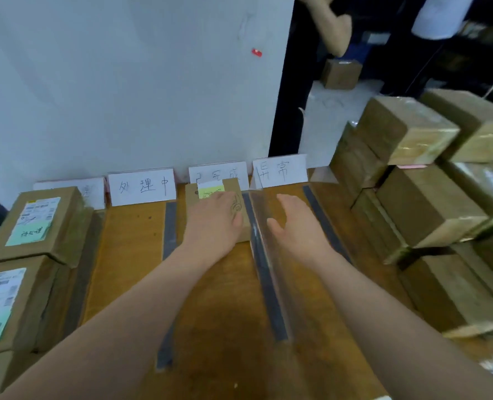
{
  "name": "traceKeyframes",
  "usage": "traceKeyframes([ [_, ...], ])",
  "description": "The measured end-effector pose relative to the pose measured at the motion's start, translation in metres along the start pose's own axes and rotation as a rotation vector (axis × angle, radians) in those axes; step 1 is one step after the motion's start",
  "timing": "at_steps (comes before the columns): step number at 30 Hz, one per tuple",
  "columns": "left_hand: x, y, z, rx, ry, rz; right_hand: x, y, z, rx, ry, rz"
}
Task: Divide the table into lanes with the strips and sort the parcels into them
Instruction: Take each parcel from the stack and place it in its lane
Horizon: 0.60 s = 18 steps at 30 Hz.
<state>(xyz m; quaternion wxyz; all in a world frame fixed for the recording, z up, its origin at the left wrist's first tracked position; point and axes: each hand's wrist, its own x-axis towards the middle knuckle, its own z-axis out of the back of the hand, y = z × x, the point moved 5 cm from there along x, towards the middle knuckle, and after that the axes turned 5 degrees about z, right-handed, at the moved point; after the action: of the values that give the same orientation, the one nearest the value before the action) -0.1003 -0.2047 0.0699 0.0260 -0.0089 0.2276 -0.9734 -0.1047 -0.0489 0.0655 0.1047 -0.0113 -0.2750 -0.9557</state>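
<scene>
Wooden table (129,255) split into lanes by grey strips: one at 9 o'clock of centre (169,226), one at centre (264,269), one toward 2 o'clock (323,220), and a fourth beside the left-hand boxes (82,272).

White label cards stand against the wall at 12 o'clock; the handwritten ones (142,186) (279,170) mark lanes.

Left hand (215,223) lies flat, palm down, fingers spread, on a small brown parcel (238,203) at the far end of the third lane. The parcel carries a yellow-green sticky note (210,190), partly covered by the fingers. Grip looks like a press from above, not a clasp.

Right hand (294,226) is open, fingers loosely extended, hovering in the lane to the right of the centre strip; it holds nothing. A clear sheen runs along that strip, possibly film or tape; blur prevents certainty.

Two labelled cardboard boxes (37,223) (5,307) sit in the lane at 9 o'clock. A stack of taped brown parcels (424,203) is piled at 3 o'clock, off the lanes.
</scene>
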Motion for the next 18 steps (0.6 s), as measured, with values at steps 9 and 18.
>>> traceKeyframes([
  [9,-0.079,-0.128,-0.023,0.029,0.044,-0.349,-0.128,-0.078,0.106,-0.160,-0.182,-0.242],
  [18,-0.120,-0.265,-0.085,0.038,0.120,-0.576,-0.237,-0.199,0.197,-0.205,-0.305,-0.502],
])
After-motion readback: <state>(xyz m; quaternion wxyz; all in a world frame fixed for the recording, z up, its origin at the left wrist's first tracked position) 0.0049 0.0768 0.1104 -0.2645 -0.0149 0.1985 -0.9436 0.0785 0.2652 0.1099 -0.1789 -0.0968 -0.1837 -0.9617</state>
